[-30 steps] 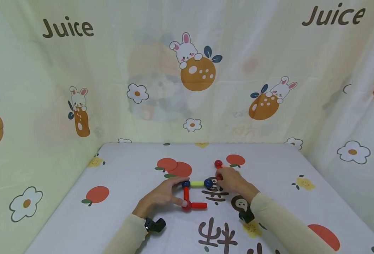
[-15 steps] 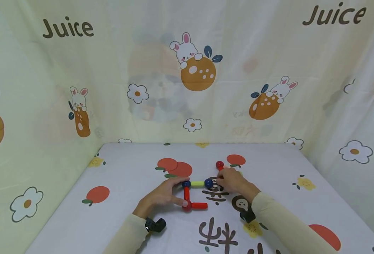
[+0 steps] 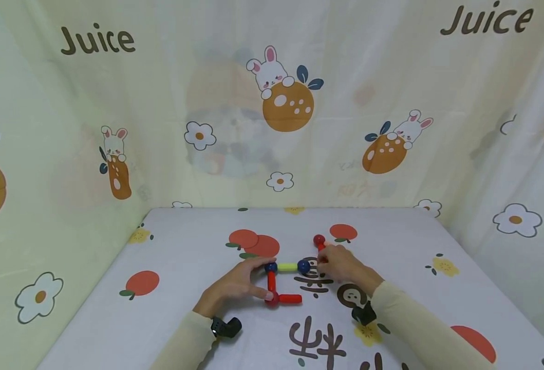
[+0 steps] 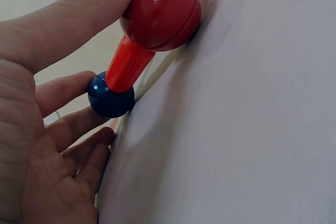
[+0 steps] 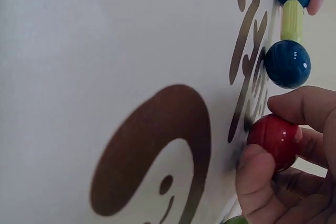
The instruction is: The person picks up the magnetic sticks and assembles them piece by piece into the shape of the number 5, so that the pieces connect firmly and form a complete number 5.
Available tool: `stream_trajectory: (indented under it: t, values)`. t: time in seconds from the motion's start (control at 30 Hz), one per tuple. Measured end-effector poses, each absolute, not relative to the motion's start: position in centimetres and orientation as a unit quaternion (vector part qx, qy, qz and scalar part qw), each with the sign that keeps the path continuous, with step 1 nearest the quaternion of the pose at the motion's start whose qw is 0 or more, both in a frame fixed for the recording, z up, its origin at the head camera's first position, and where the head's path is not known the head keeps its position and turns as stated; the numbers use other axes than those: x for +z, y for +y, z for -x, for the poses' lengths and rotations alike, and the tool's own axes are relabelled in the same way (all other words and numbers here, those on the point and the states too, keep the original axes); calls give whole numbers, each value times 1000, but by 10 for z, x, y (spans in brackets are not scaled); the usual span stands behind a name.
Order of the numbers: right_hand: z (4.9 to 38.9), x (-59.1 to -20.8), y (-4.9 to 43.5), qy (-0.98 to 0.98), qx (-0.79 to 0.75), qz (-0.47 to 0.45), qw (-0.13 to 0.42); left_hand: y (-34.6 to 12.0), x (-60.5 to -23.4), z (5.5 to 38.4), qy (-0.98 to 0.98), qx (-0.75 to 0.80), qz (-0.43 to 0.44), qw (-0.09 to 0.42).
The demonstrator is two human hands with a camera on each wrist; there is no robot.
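My left hand point(image 3: 239, 282) spans a ball-and-rod frame on the table. Its thumb presses the red ball point(image 4: 160, 13) and its fingertips touch the blue ball point(image 4: 111, 95); a red rod point(image 3: 271, 281) joins the two. From the blue ball a yellow-green rod point(image 3: 287, 267) runs right to a second blue ball point(image 3: 303, 266), and another red rod point(image 3: 290, 299) sticks out from the red ball. My right hand point(image 3: 341, 263) pinches a red ball point(image 5: 275, 141) between thumb and fingers, close beside that second blue ball. Beyond it shows a red rod with a far red ball point(image 3: 319, 240).
The white tablecloth point(image 3: 193, 236) carries printed fruit, flowers and brown lettering. Printed curtains point(image 3: 170, 103) enclose the table at the back and sides. A bit of green point(image 5: 237, 220) shows below the right hand at the right wrist view's bottom edge.
My right hand has shifted slightly right, and the far red ball has moved a little right and nearer. The pinched red ball is now hidden in the head view. The left hand stays put.
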State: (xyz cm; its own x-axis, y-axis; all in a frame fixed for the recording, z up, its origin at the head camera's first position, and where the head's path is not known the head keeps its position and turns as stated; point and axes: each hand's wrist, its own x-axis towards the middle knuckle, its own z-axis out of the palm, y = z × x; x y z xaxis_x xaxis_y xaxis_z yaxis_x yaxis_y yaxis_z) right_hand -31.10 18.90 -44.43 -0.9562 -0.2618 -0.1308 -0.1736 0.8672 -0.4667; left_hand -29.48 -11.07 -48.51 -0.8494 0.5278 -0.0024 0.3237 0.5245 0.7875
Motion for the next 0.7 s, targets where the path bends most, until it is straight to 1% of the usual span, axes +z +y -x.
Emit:
stream_trajectory:
  t: [0.3, 0.7]
  values:
    - [306, -434, 186, 963, -228, 124, 72, -111, -483, 293, 864, 419, -251, 123]
    - [295, -431, 177, 952, -258, 142, 85, -111, -485, 295, 863, 425, -245, 123]
